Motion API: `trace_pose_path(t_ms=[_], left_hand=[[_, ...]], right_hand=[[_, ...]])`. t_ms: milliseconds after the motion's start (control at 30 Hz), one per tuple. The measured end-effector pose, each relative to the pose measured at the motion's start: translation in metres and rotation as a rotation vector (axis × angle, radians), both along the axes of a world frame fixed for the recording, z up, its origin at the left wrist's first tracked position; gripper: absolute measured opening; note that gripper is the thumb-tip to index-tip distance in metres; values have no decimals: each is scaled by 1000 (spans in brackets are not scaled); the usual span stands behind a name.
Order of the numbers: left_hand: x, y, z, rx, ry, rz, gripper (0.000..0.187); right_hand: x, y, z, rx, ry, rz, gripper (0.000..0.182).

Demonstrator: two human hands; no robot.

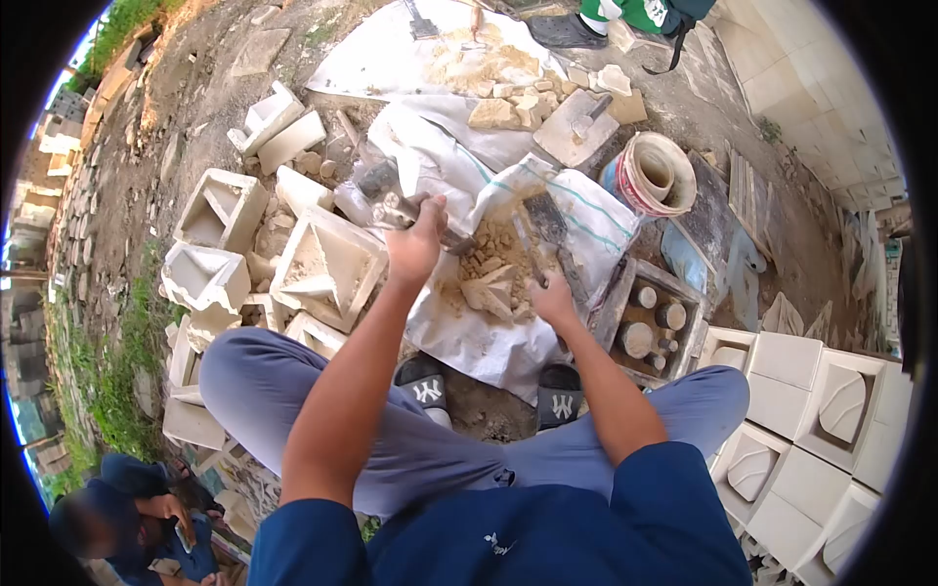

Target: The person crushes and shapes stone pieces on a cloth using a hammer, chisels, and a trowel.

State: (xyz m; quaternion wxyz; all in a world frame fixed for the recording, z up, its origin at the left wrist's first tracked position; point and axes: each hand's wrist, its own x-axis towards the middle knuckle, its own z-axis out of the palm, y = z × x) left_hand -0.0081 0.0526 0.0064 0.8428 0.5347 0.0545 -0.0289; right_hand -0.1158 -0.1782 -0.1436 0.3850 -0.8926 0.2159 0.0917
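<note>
My left hand [418, 242] is closed around what looks like a hammer, raised over the near left part of a white sack. Its dark, blocky head [457, 242] shows just right of my fingers. My right hand [553, 297] is closed on a thin metal chisel [526, 239] that points away from me; its far end lies over the rubble. Between my hands, a rough pale stone chunk [491, 291] rests on the white sack [440, 327] among chips and sandy dust. A dark flat blade [545, 217] lies just beyond my right hand.
Pale hollow blocks [330, 266] are heaped at left, and similar blocks [787, 383] stand stacked at right. A bucket [653, 176] and a wooden box [696, 337] holding round pieces stand to the right. One person [137, 518] sits at lower left; another person's shoe [567, 31] shows at the top.
</note>
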Motion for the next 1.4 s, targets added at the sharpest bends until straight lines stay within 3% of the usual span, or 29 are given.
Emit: trace_pose_path(t_ms=[100, 133, 167, 233, 367, 433, 500, 600, 667, 800, 867, 1000, 1067, 1167, 1300, 1400], left_hand=[[9, 12, -7, -62, 41, 5, 28], [13, 16, -10, -45, 3, 35, 29], [16, 18, -13, -47, 6, 42, 29], [18, 22, -10, -136, 51, 153, 31], [20, 24, -16, -72, 0, 130, 33], [16, 21, -13, -54, 10, 109, 33], [10, 16, -9, -18, 15, 29, 32], [8, 12, -12, 54, -20, -26, 30], [5, 8, -10, 76, -47, -68, 30], [0, 4, -4, 74, -14, -51, 30], [-3, 3, -4, 65, -7, -39, 29], [1, -4, -3, 77, 4, -68, 28], [1, -11, -2, 58, -14, -98, 27], [4, -10, -1, 132, 14, -129, 27], [0, -9, -6, 161, -24, -133, 28], [-2, -10, -3, 223, -50, -151, 29]], right_hand=[[-8, -8, -33, 64, 85, 100, 42], [-12, -9, -34, 188, 251, 24, 42], [-15, -7, -36, 185, 254, 29, 42], [-32, -5, -53, 45, 34, 15, 44], [-19, 0, -40, 17, 36, 40, 45], [4, 7, -18, 239, -204, -69, 45], [12, 3, -24, 380, -207, -90, 47], [10, 3, -40, 304, -242, -53, 54], [1, 1, -65, -91, 99, 42, 59], [4, -2, -51, -93, 169, 30, 63], [12, 1, -11, 196, 104, -59, 66], [0, -3, -63, 331, -14, -112, 69], [-2, -7, -93, -13, 27, -124, 66], [11, -10, -51, -47, 192, -37, 64], [9, 4, -16, 212, -89, -57, 64], [-7, 4, -53, 8, 7, 54, 63]])
